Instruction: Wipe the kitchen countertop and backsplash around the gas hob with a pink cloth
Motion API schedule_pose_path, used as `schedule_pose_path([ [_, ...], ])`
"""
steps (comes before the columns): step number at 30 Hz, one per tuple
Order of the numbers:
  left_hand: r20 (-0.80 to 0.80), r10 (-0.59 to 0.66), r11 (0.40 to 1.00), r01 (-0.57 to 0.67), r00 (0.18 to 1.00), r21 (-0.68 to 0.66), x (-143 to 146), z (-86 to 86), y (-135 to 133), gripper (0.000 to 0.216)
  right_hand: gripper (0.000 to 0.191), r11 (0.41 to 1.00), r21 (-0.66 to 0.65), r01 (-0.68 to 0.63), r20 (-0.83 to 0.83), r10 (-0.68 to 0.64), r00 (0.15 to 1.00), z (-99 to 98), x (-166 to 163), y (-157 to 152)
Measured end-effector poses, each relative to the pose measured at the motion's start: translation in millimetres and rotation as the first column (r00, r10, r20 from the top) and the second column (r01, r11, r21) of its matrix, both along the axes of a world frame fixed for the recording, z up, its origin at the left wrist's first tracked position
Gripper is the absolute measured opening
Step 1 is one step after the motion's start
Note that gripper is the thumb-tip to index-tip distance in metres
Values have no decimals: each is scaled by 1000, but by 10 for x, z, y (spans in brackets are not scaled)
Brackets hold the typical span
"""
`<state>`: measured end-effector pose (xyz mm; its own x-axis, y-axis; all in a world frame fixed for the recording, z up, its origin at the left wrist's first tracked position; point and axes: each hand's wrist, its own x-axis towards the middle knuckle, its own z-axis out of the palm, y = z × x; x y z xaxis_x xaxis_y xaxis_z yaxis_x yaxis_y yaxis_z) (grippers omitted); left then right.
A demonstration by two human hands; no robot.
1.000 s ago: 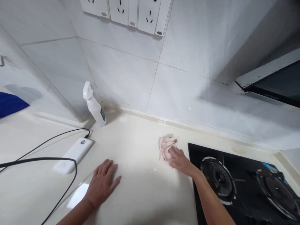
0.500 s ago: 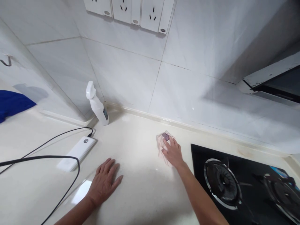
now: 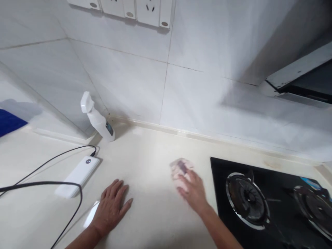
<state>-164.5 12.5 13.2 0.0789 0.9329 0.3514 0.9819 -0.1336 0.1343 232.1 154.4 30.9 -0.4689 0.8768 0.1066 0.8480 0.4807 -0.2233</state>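
My right hand presses a crumpled pinkish cloth with a dark patch against the pale countertop, left of the stove. Its fingers are somewhat blurred, and the cloth sticks out beyond the fingertips. My left hand rests flat on the counter with the thumb spread away from the fingers, holding nothing. Closest to that hand lies a white power bank with a black cable plugged into its far end.
A white spray bottle stands in the back corner. The black gas stove takes up the right side. Wall sockets are above, a range hood edge juts in at upper right, and a black cable loops at left. Blue fabric lies far left.
My right hand has drawn the cloth a little toward me across the counter. My left hand stays flat on the counter. The whole view has shifted slightly.
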Motion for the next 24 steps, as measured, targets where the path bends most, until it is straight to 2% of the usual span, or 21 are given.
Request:
schedule_pose_path([
  [2,172,53,996,-39,984,-84,60,87,-12,46,43,980,117,163,-23,-161,987,-57,354,280],
  [3,314,105,986,-58,944,-155,97,153,-18,46,44,950,173,259,-54,-253,966,-95,428,427],
  [4,509,177,970,-64,842,-233,137,227,-20,47,44,925,206,320,-96,-306,947,-138,426,552],
  [5,692,244,959,-63,680,-276,177,304,-15,48,45,913,216,345,-140,-321,937,-180,352,636],
  [7,783,301,951,-105,545,-292,261,449,33,53,44,944,175,281,-224,-240,945,-243,51,637],
  [9,854,334,942,-168,400,-290,342,576,160,52,41,989,89,120,-293,-89,952,-258,-344,431],
  [10,894,339,936,-206,293,-287,375,638,259,50,39,998,41,51,-323,-35,946,-249,-541,280],
  [12,954,299,922,-265,29,-281,415,773,514,47,35,997,-65,-50,-378,22,926,-203,-897,-43],
  [15,912,135,933,-260,-387,-249,410,1032,914,53,50,972,-206,-115,-456,9,890,-78,-1304,-447],
  [16,863,73,940,-254,-500,-227,402,1130,1014,52,59,963,-239,-121,-463,-3,886,-24,-1402,-553],
  [18,738,-32,951,-248,-674,-186,393,1320,1133,46,74,944,-286,-167,-430,29,902,98,-1531,-732],
  [21,547,-128,954,-254,-827,-160,417,1520,1150,39,83,864,-343,-369,-401,221,889,265,-1534,-918],
  [22,493,-146,953,-255,-857,-161,433,1560,1139,38,84,849,-351,-396,-419,235,877,303,-1492,-949],
  [24,410,-168,954,-254,-896,-162,476,1611,1127,38,82,886,-353,-301,-443,125,888,337,-1383,-964],
])
